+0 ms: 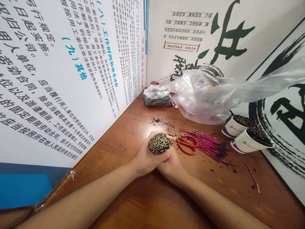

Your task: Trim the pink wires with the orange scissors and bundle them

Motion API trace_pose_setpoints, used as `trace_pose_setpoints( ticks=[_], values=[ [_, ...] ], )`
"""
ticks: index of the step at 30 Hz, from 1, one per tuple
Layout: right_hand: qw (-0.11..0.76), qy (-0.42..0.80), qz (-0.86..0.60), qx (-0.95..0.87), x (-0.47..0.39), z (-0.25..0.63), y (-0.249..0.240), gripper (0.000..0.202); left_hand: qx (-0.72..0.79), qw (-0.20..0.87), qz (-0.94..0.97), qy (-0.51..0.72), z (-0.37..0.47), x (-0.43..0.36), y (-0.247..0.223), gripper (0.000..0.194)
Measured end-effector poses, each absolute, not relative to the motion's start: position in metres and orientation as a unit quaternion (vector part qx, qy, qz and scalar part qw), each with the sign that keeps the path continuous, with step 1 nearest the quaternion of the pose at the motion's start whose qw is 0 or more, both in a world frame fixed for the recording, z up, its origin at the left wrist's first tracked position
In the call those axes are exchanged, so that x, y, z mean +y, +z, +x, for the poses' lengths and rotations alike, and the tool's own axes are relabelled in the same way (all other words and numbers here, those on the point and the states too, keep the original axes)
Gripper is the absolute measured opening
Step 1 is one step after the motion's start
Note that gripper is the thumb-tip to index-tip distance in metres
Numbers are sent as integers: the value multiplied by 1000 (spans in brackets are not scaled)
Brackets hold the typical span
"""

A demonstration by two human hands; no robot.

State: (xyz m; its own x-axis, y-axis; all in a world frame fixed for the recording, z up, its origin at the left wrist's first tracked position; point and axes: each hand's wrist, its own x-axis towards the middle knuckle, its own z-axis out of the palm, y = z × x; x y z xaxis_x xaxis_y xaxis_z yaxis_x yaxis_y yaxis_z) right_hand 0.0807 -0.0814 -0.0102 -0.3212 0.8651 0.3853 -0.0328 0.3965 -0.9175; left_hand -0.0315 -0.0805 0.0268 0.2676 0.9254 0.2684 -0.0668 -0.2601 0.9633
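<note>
My left hand (145, 159) is wrapped round an upright bundle of thin dark sticks (159, 143), whose ring-shaped, gold-coloured ends face up at me. Against it, lower and to the right, my right hand (172, 166) is closed round the same bundle; most of its fingers are hidden. Just right of the hands lie orange-handled scissors (188, 144), their blades partly behind the fingers. Beyond the scissors a pile of thin magenta sticks with black ends (209, 144) is spread on the table.
Two paper cups (249, 141) filled with dark bits stand at the right. A clear plastic bag (202, 98) and a wrapped black block (157, 97) are at the back. One loose stick (252, 176) and dark crumbs (164, 123) lie on the wooden table (114, 197). Printed panels (107, 47) surround it.
</note>
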Motion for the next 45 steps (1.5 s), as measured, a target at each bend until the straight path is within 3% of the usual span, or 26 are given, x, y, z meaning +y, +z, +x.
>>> trace_pose_setpoints(
  ticks=[6, 18, 27, 32, 36, 45],
  values=[
    [503, 425, -333, -675, -82, 82, -6, 20, 332, 481, 632, 509, -30, -82, 24, 28],
    [508, 441, -310, -672, -78, 81, 2, 13, 353, 611, 535, 465, -32, -77, 22, 39],
    [467, 440, -342, -687, -81, 83, 4, 7, 321, 472, 652, 499, -49, -76, 40, 41],
    [494, 380, -346, -702, -81, 89, -5, 15, 297, 449, 673, 507, -47, -85, 40, 44],
    [502, 322, -339, -727, -83, 95, -6, 27, 274, 401, 712, 507, -46, -89, 39, 35],
    [483, 274, -347, -756, -82, 97, -4, 27, 267, 289, 762, 515, -50, -85, 41, 32]
  ],
)
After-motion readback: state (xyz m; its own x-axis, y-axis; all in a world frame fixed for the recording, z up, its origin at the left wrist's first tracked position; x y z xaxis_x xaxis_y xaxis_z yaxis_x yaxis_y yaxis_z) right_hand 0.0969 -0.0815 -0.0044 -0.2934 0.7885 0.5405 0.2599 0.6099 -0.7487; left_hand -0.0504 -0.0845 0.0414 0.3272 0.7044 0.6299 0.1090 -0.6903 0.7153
